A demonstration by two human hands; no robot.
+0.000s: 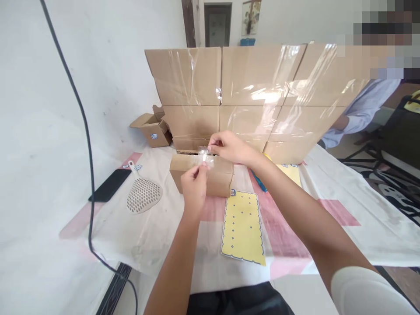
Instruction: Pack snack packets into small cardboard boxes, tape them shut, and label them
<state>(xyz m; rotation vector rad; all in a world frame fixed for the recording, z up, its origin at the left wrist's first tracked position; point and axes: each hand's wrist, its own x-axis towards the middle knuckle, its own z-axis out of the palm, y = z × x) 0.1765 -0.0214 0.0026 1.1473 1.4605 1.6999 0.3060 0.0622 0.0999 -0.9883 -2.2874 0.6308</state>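
Observation:
A small brown cardboard box (213, 179) lies on the cloth-covered table in front of me. A short strip of transparent tape (205, 156) stretches over its top, near the middle of a dark gap along the far edge. My left hand (194, 181) is closed in a pinch at the near end of the tape, against the front of the box. At the far end, my right hand (226, 146) pinches the tape just above the box top. Both fingertips partly hide the strip. A yellow patterned sheet (243, 227) lies beside the box's near right corner.
Behind stands a tall wall of taped cardboard boxes (251, 89). An opened carton (153, 130), a perforated white scoop (144, 195) and a black phone-like slab (110, 185) are at left. A dark cable (85, 127) hangs there. Someone's sleeve (365, 109) shows at right.

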